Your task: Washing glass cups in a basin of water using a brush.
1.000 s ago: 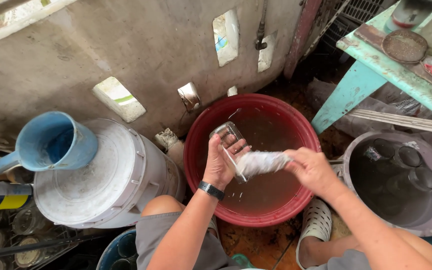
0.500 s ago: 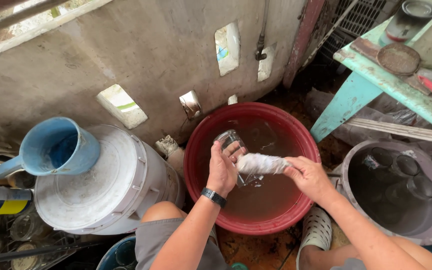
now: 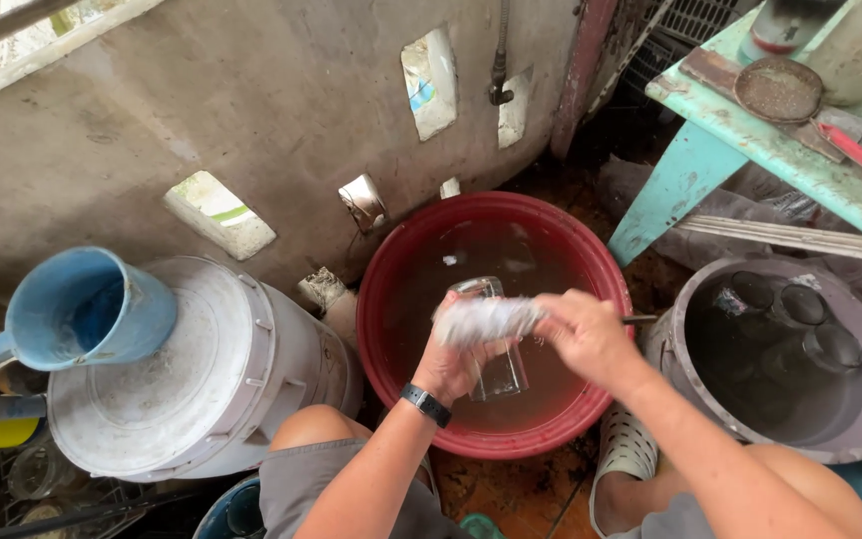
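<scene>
Nearest the camera, bare knees and a perforated white sandal (image 3: pixel 623 451) are seen at the edge of a red basin (image 3: pixel 391 289) of murky water. Over the basin, a clear drinking glass (image 3: pixel 496 371) is held by the left hand (image 3: pixel 458 361), a black watch at its wrist; the fingers are wrapped around the glass from below, pinching its wall. A pale bottle brush (image 3: pixel 483 319) lies across the glass, its thin handle gripped in the closed fingers of the right hand (image 3: pixel 583 337), which are pressed together around it.

A slip is judged the main risk: the glass is wet, is held just above the water and could be dropped against the hard basin rim or the wet floor and broken. If the brush were forced hard against the thin wall, a crack near the fingers might be caused. Splashed water could be thrown over the sandal.

To the right, a grey tub (image 3: pixel 690 389) holds more glassware under dark water. To the left, a blue jug (image 3: pixel 87 307) rests on a white lidded bucket (image 3: pixel 167 384). Farther off stand a concrete wall (image 3: pixel 251 100) with openings and a green counter (image 3: pixel 810 170) bearing a round metal sieve (image 3: pixel 778 90).
</scene>
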